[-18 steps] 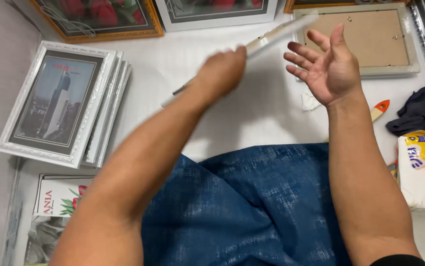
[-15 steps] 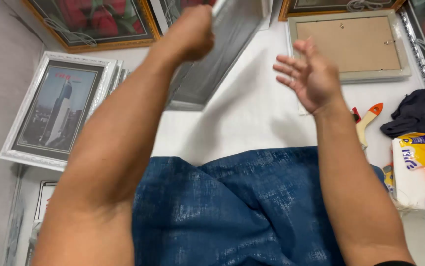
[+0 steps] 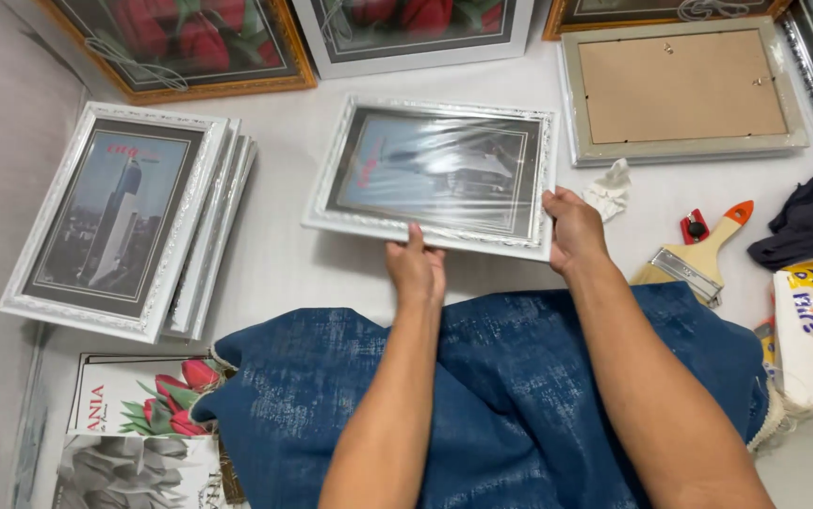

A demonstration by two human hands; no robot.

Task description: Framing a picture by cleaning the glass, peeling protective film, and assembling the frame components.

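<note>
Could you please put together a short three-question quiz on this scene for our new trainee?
1. True or false: both hands hold the white picture frame by its near edge.
2. Which lies just right of the right hand: A) a paintbrush, B) a hammer, C) a pair of scissors?
3. What leans in a stack at the left of the white surface?

Key:
1. True: the left hand has its grip on the near edge at the middle, the right hand at the near right corner.
2. A, the paintbrush with the orange-tipped handle.
3. A stack of white frames, the top one face up.
</note>
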